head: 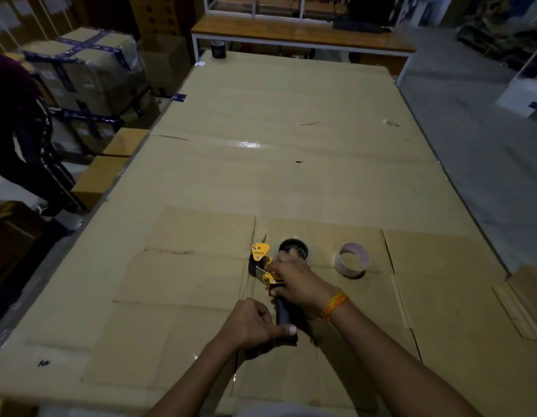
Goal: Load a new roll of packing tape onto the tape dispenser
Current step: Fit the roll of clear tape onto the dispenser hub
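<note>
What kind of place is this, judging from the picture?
Probably a warehouse or packing area. Taped, wrapped cartons are stacked at the left, flattened cardboard covers the big work table, and both hands work on a tape dispenser beside an empty-looking tape roll.

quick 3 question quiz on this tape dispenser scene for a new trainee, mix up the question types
1. True or false: the pale roll lying right of the tape dispenser is already mounted on it.
2. Which hand grips the black handle's near end? A) left hand B) right hand C) neither
3. Fill in: a dark tape roll stands at the table's ____ edge.

Key:
1. False. It lies apart on the cardboard-covered table, touched by neither hand.
2. A. The left hand holds the handle's end; the right hand rests on the dispenser's upper part near the yellow frame.
3. Far.
</note>
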The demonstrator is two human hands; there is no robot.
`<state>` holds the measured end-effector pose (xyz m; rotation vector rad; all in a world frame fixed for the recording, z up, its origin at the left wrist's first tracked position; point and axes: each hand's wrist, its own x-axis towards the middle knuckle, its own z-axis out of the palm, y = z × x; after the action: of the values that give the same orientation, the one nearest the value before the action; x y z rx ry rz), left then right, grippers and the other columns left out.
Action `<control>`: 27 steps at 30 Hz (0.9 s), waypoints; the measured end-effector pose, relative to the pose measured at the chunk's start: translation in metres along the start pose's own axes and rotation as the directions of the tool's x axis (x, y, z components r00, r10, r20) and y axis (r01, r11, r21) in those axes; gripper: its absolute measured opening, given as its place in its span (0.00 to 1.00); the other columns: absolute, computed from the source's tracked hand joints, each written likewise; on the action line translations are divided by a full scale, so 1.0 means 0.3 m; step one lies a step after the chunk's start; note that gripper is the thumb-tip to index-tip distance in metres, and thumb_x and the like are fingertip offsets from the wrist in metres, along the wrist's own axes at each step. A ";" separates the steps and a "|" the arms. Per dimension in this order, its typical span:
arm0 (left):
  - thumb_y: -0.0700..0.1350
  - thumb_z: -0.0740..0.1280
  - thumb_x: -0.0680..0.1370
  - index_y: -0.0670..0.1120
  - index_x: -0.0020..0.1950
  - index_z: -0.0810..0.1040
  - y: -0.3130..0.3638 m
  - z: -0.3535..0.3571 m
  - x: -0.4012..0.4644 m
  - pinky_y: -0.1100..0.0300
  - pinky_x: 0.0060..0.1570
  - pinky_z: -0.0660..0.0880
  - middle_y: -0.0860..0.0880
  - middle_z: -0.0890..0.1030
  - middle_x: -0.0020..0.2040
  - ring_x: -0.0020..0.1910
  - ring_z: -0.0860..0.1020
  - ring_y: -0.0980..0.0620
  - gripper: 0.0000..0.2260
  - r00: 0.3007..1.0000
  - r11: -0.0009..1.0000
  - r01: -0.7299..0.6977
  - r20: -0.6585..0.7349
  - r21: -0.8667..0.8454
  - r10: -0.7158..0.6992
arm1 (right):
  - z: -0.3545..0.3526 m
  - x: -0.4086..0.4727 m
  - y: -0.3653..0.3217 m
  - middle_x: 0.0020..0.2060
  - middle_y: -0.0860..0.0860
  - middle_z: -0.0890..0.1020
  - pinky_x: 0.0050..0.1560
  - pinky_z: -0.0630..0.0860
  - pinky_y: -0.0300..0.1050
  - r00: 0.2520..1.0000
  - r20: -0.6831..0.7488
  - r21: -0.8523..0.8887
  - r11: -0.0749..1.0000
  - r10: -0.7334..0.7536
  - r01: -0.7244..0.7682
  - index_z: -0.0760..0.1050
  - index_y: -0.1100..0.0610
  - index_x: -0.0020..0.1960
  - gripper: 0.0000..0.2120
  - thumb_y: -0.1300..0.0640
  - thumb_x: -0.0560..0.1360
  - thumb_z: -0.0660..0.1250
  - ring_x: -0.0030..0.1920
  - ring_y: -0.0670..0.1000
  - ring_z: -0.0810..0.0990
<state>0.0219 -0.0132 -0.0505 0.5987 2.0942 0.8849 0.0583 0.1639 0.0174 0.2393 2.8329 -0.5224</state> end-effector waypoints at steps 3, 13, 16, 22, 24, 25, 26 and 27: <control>0.75 0.80 0.57 0.40 0.32 0.83 -0.006 0.003 -0.001 0.63 0.28 0.74 0.45 0.86 0.30 0.26 0.82 0.56 0.36 1.000 1.000 -0.008 -0.008 -0.012 0.008 | 0.016 0.010 0.005 0.62 0.59 0.74 0.53 0.62 0.50 1.000 -0.017 0.013 1.000 -0.006 0.006 0.76 0.53 0.74 0.23 0.59 0.80 0.75 0.65 0.63 0.69; 0.74 0.81 0.56 0.41 0.30 0.82 -0.007 -0.002 -0.009 0.63 0.28 0.73 0.47 0.85 0.28 0.26 0.80 0.59 0.34 0.999 1.000 0.006 -0.037 0.015 -0.005 | 0.006 -0.011 -0.017 0.64 0.56 0.73 0.52 0.67 0.49 0.995 -0.033 -0.053 0.994 -0.099 0.097 0.78 0.48 0.74 0.28 0.66 0.77 0.76 0.64 0.59 0.70; 0.77 0.78 0.57 0.45 0.28 0.81 -0.010 0.002 -0.027 0.65 0.27 0.72 0.50 0.82 0.25 0.24 0.79 0.60 0.33 0.999 0.999 -0.002 -0.051 0.046 0.004 | 0.007 -0.033 -0.012 0.64 0.53 0.74 0.53 0.68 0.48 0.994 -0.075 -0.016 0.997 -0.077 0.076 0.79 0.47 0.73 0.29 0.66 0.76 0.77 0.63 0.56 0.70; 0.69 0.70 0.74 0.40 0.31 0.77 -0.024 -0.042 -0.040 0.50 0.31 0.75 0.44 0.75 0.25 0.26 0.72 0.57 0.31 0.931 0.984 -0.156 -0.346 -0.084 0.118 | 0.019 -0.073 0.016 0.62 0.50 0.75 0.53 0.74 0.47 0.989 -0.130 0.030 0.997 -0.067 0.072 0.82 0.45 0.72 0.29 0.68 0.76 0.75 0.62 0.54 0.71; 0.60 0.70 0.75 0.44 0.34 0.79 -0.006 -0.075 -0.020 0.46 0.34 0.78 0.44 0.78 0.28 0.27 0.75 0.55 0.21 0.875 0.976 -0.193 -0.468 -0.099 0.126 | 0.040 -0.095 0.027 0.65 0.50 0.74 0.57 0.77 0.50 0.987 -0.160 0.112 0.993 -0.020 0.039 0.78 0.47 0.74 0.30 0.66 0.76 0.77 0.64 0.53 0.71; 0.56 0.72 0.75 0.46 0.36 0.80 0.008 -0.092 -0.005 0.48 0.33 0.78 0.46 0.78 0.28 0.28 0.76 0.55 0.15 0.844 0.973 -0.219 -0.515 -0.071 0.152 | 0.055 -0.109 0.030 0.66 0.49 0.73 0.60 0.78 0.50 0.981 -0.192 0.165 0.986 0.018 0.014 0.76 0.48 0.74 0.30 0.64 0.76 0.78 0.65 0.53 0.70; 0.52 0.73 0.75 0.49 0.38 0.82 0.024 -0.109 0.013 0.51 0.33 0.77 0.49 0.78 0.28 0.29 0.77 0.56 0.10 0.813 0.970 -0.241 -0.550 -0.021 0.191 | 0.071 -0.125 0.033 0.65 0.49 0.72 0.61 0.78 0.50 0.971 -0.232 0.207 0.978 0.057 -0.008 0.73 0.48 0.72 0.29 0.60 0.75 0.80 0.65 0.52 0.69; 0.50 0.76 0.75 0.50 0.40 0.82 0.044 -0.122 0.032 0.55 0.33 0.75 0.52 0.77 0.29 0.30 0.76 0.58 0.07 0.784 0.967 -0.252 -0.577 0.041 0.229 | 0.088 -0.141 0.038 0.64 0.48 0.71 0.62 0.78 0.49 0.960 -0.263 0.228 0.973 0.094 -0.033 0.71 0.49 0.70 0.30 0.55 0.74 0.82 0.64 0.51 0.68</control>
<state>-0.0113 -0.0126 -0.0282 0.6418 2.5687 1.3918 0.1065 0.1597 0.0015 0.4777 3.0147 -0.8533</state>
